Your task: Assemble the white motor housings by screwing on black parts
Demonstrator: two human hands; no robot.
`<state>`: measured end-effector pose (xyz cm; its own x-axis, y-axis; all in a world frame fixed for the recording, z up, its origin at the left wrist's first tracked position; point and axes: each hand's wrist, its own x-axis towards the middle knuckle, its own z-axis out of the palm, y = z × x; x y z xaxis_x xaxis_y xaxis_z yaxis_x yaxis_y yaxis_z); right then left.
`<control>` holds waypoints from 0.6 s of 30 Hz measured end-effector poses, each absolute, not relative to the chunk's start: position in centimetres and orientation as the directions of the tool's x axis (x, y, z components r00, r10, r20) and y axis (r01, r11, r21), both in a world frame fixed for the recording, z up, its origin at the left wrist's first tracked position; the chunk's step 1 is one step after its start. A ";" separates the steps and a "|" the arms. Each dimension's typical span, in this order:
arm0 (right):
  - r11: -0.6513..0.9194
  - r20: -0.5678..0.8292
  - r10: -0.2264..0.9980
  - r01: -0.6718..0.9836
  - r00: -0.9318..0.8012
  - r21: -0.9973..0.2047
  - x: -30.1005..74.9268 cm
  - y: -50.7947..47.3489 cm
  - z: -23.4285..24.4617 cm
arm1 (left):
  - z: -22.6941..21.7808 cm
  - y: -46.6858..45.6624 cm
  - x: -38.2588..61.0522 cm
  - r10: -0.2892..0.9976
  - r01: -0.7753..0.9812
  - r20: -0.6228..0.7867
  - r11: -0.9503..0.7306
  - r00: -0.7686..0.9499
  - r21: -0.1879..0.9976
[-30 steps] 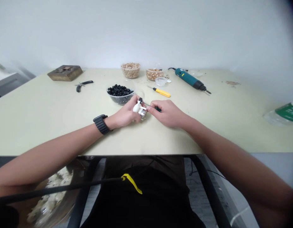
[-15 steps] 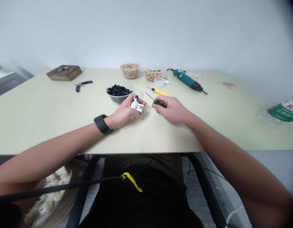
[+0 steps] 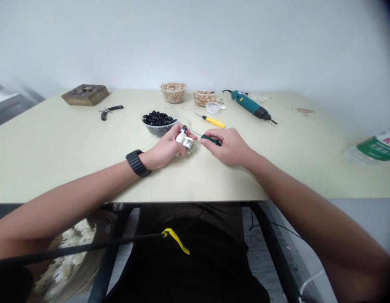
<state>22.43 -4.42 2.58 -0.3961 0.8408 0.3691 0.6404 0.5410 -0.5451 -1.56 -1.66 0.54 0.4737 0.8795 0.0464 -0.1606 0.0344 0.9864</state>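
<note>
On the worktop (image 3: 56, 139), the screwdriver (image 3: 208, 139) is gripped in the right hand (image 3: 230, 147), its shaft pointed left and slightly away toward the white fitting (image 3: 184, 140) clasped in the left hand (image 3: 165, 150).

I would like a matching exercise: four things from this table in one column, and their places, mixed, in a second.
1 small white plastic part
2 green-handled screwdriver
3 black-handled pliers
4 teal power drill

a in the right hand
b lying near the brown wooden block
c in the left hand
d lying beyond the yellow-handled screwdriver

Pairs: 1-c, 2-a, 3-b, 4-d
</note>
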 end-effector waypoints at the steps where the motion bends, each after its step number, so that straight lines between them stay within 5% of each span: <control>1: 0.551 0.387 0.833 0.642 -0.394 -0.533 22.4 -4.5 2.5 | 0.5 -1.6 -1.6 0.879 -0.167 0.043 0.042 0.476 0.985; 18: 0.528 0.402 0.847 0.640 -0.348 -0.558 22.4 -4.4 2.4 | 1.2 -1.9 -1.4 0.887 -0.248 -0.025 0.155 0.461 0.956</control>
<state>22.43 -4.36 2.43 -0.3484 0.8467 0.4021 0.6404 0.5283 -0.5576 -1.36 -1.91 1.19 0.4613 0.8869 -0.0246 -0.2480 0.1555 0.9562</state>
